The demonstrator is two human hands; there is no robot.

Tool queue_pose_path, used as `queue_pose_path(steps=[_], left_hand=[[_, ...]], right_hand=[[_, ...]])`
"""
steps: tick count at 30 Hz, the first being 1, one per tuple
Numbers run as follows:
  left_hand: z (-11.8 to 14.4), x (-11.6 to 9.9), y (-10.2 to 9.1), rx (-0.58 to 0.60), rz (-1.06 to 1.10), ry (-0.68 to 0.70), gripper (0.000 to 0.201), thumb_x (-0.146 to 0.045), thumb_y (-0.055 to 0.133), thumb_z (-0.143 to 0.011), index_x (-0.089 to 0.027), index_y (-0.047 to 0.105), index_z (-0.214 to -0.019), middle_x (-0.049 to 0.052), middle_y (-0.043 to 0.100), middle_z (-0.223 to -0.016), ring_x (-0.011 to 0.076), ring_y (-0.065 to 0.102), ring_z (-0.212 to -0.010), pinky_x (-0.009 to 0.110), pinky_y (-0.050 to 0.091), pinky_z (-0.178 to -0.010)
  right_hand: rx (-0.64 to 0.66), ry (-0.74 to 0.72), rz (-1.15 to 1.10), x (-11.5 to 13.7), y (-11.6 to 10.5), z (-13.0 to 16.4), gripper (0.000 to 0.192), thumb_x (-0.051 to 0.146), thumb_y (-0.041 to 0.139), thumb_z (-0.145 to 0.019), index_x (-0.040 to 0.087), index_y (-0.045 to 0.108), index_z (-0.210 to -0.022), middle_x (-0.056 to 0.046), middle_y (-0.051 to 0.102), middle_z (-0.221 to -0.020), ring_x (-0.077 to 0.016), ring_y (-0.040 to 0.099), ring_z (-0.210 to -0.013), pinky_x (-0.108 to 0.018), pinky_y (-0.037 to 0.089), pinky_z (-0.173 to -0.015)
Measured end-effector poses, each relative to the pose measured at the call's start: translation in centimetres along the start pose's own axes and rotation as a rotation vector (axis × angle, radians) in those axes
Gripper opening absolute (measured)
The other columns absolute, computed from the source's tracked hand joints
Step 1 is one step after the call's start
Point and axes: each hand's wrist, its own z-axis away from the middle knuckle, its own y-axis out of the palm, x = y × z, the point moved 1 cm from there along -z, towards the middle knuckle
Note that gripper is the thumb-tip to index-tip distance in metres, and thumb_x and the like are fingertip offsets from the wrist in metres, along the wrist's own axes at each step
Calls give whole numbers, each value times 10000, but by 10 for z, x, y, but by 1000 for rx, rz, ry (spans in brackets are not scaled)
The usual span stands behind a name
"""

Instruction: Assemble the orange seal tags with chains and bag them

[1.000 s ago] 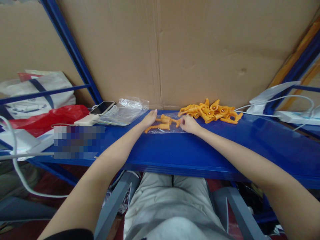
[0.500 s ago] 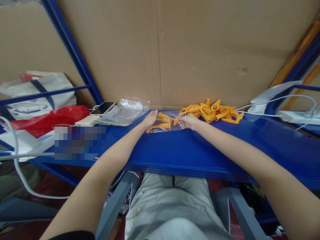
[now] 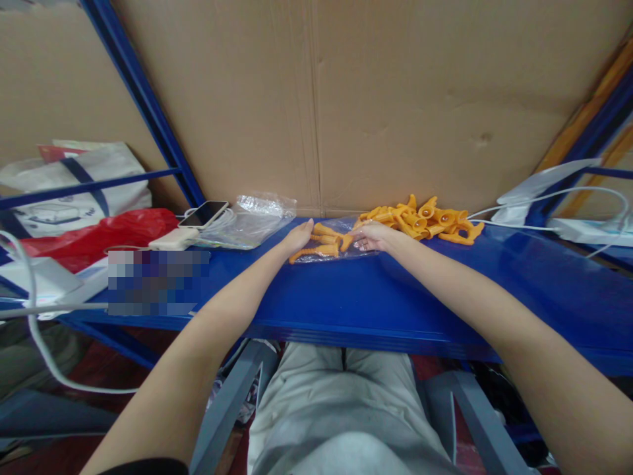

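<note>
A clear plastic bag (image 3: 316, 258) lies flat on the blue table, with several orange plastic pieces (image 3: 326, 250) inside; some have flared, funnel-like ends and ribbed stems. My left hand (image 3: 299, 239) grips the bag at its left end, fingers partly hidden behind the hand. At the bag's right end, my right hand (image 3: 372, 236) has its fingers bent on the plastic film, close to a forked orange piece (image 3: 346, 241). Just beyond my right hand a pile of similar orange pieces (image 3: 420, 220) lies against the cardboard.
Flat clear bags (image 3: 252, 224) lie to the left, beside a phone (image 3: 204, 214) and a white power bank (image 3: 173, 239). A red plastic bag (image 3: 109, 237) is farther left. Cardboard (image 3: 395, 99) stands behind the blue table (image 3: 346, 297). White cables (image 3: 534, 227) run at the right.
My right hand has let go of the forked orange piece, which now lies in the bag, and the hand has drawn slightly right. My left hand stays almost in place.
</note>
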Motion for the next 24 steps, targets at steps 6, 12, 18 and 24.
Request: queue_pose_path(steps=[6,12,18,24], left_hand=[[4,-9,0,-65,-1,9,503,-484,336,-996,-136,687,-1088,146,700,-1255,301,587,-1262,422,410,-1105],[7,-16,-2,-151,-70,-13,431,-397,315,-1004,-152,650,-1116,144,678,-1293,267,587,-1261,373,415,-1095],[6,-18,-3,-223,-108,-20,452,-390,287,-1003,-145,645,-1131,143,685,-1274,256,579,-1269,353,419,-1084],[9,-23,-6,-185,-219,26,393,-339,315,-990,-164,628,-1150,120,662,-1311,248,543,-1307,360,385,-1117]], right_hand=[[-161,-171,-16,3,8,-1,144,45,519,-925,155,571,-847,54,486,-482,-72,408,-402,-176,399,-430],[-205,-203,-12,6,13,2,150,53,506,-949,151,571,-856,51,482,-436,-77,427,-374,-163,401,-401],[-195,-223,-114,6,18,-1,186,96,531,-974,171,537,-804,39,539,-484,-84,538,-464,-183,526,-534],[-94,-291,-103,-10,14,-12,245,-31,641,-829,151,586,-675,10,650,-665,-70,630,-661,-197,538,-777]])
